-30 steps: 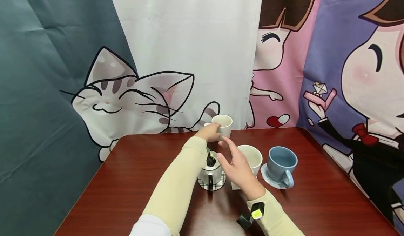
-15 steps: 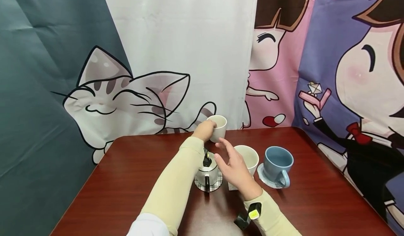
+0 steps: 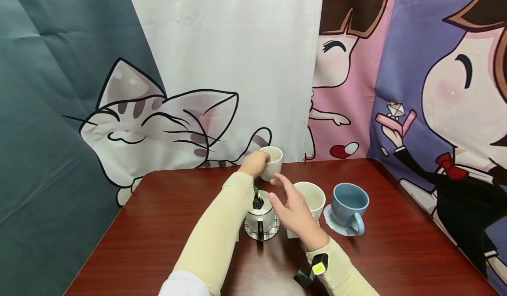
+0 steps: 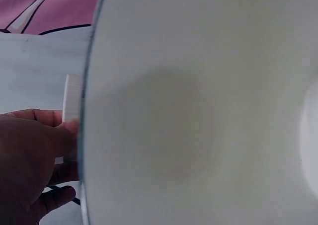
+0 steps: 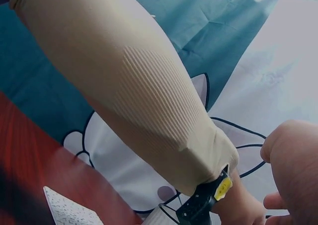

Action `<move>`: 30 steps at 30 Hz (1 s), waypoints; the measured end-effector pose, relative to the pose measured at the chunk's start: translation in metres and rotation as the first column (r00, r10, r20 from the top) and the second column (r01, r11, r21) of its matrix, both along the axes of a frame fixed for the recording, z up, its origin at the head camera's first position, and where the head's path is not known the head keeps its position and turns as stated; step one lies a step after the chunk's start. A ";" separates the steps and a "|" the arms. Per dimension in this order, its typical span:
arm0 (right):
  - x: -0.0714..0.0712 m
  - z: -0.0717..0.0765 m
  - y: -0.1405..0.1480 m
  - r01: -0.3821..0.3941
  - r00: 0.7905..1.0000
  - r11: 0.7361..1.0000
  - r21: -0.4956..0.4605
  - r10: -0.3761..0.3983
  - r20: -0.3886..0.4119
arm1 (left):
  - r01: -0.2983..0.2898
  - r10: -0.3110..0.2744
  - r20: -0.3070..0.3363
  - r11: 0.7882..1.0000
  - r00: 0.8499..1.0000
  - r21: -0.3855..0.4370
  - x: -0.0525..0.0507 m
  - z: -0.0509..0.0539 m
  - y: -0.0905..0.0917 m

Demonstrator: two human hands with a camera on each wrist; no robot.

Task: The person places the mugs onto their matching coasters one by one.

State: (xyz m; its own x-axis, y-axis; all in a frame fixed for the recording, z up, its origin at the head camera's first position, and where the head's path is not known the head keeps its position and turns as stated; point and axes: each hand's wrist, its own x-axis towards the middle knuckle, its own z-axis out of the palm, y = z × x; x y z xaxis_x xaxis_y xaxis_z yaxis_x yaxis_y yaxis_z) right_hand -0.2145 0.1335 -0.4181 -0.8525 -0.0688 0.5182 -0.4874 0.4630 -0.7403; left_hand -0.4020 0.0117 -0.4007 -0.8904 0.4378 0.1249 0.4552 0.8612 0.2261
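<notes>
At the back of the table, my left hand (image 3: 255, 163) grips a white mug (image 3: 274, 166) on its left side; the handle is hidden by the hand. In the left wrist view, fingers and thumb close on a white ribbed part of that mug (image 4: 72, 98). Under the left wrist stands a ribbed grey-white mug (image 3: 261, 221) with a black handle, on a round plaid coaster (image 3: 272, 232); its pale inside (image 4: 198, 111) fills most of the left wrist view. My right hand (image 3: 295, 212), fingers spread and holding nothing, hovers before a second white mug (image 3: 313, 197).
To the right, a blue mug (image 3: 349, 201) stands on a round pale-blue coaster (image 3: 332, 223). A square coaster (image 3: 292, 234) lies under the second white mug. A speckled coaster (image 5: 72, 210) shows beside the left arm. A printed curtain (image 3: 222, 45) hangs behind the table (image 3: 166, 208).
My left hand's fingers have closed on the back mug, which has come slightly nearer to me. The right hand has kept its pose. The head view has shifted a little.
</notes>
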 end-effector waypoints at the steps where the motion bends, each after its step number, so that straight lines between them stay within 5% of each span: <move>1: 0.000 0.000 0.000 0.001 1.000 1.000 0.002 -0.001 0.003 | 0.006 -0.006 0.000 1.000 1.000 -0.009 0.000 0.001 -0.002; 6: 0.000 0.001 0.000 -0.001 1.000 1.000 0.005 0.001 0.010 | 0.009 -0.010 0.007 0.999 1.000 0.054 -0.003 0.000 -0.012; 10: 0.000 0.002 0.000 -0.011 1.000 1.000 0.009 0.011 0.007 | -0.098 0.094 0.028 0.975 0.995 0.200 -0.007 -0.008 -0.025; 14: 0.001 0.001 -0.002 -0.011 1.000 1.000 0.017 0.010 0.016 | -0.201 0.170 0.132 0.940 0.976 0.275 -0.006 -0.016 -0.038; 18: 0.001 0.001 -0.002 -0.010 1.000 1.000 0.016 0.009 0.024 | -0.208 0.150 0.226 0.944 0.962 0.258 -0.004 -0.019 -0.046; 23: 0.002 0.001 -0.002 -0.008 1.000 1.000 0.009 0.008 0.027 | -0.187 0.102 0.334 0.954 0.937 0.235 -0.003 -0.017 -0.049; 30: 0.000 0.000 0.000 -0.002 0.999 1.000 0.006 0.002 0.033 | -0.250 0.090 0.481 0.927 0.872 0.279 -0.007 -0.018 -0.048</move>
